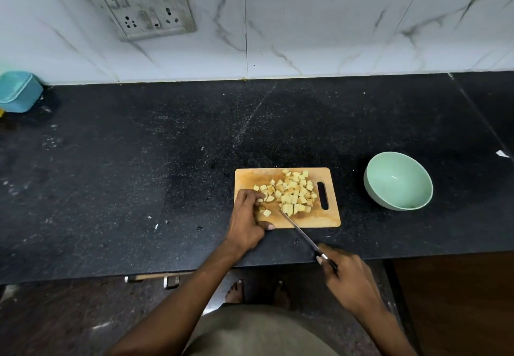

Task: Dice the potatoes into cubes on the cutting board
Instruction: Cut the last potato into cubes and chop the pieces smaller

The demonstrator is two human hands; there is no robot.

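A small wooden cutting board point(250, 177) lies on the black counter, its handle slot to the right. Several yellow potato cubes point(293, 193) are heaped on its middle and right. My left hand point(247, 216) rests on the board's near left corner, fingers curled over a few potato pieces point(264, 211) there. My right hand point(346, 275) grips the handle of a knife point(299, 229) off the board's near edge. The blade slants up to the left and its tip touches the cubes at the pile's near side.
A pale green bowl point(398, 180), nothing in it, stands on the counter right of the board. A teal plastic container point(18, 91) sits at the far left by the marble-tiled wall. The counter's front edge runs just below my hands.
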